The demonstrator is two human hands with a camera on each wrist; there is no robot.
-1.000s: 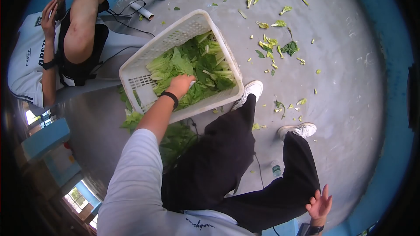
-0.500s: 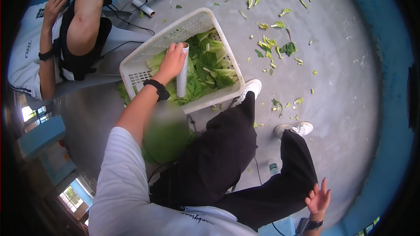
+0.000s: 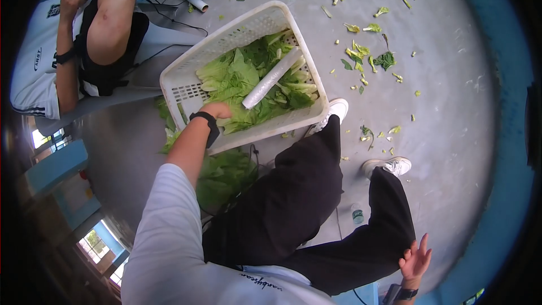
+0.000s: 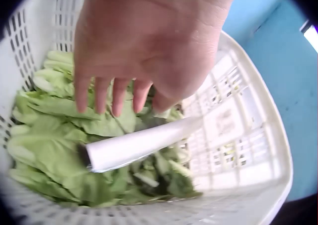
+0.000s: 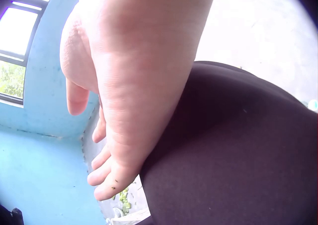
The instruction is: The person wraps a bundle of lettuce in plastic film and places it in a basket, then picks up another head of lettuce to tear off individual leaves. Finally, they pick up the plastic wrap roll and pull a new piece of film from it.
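A white plastic basket (image 3: 186,73) full of leafy greens (image 3: 237,76) stands on the grey floor in front of my knees. A white roll (image 3: 271,79) lies slantwise on top of the greens (image 4: 59,150). My left hand (image 3: 217,110) hovers over the near side of the basket, fingers straight and pointing down, holding nothing. In the left wrist view that hand (image 4: 119,93) hangs just above the roll (image 4: 144,145) without touching it. My right hand (image 3: 415,257) is spread open beside my right thigh. The right wrist view shows the same hand (image 5: 107,150) relaxed next to black trousers (image 5: 238,150).
Another person (image 3: 84,39) sits at the upper left, close to the basket. A second white roll (image 3: 195,0) lies on the floor beyond it. More greens (image 3: 226,175) are heaped under my left arm. Leaf scraps (image 3: 367,56) litter the floor to the right. A small bottle (image 3: 357,214) stands between my legs.
My left hand lifted the white roll out of the greens, held it upright over the basket, then let it go. The roll now lies on the greens and the hand has drawn back.
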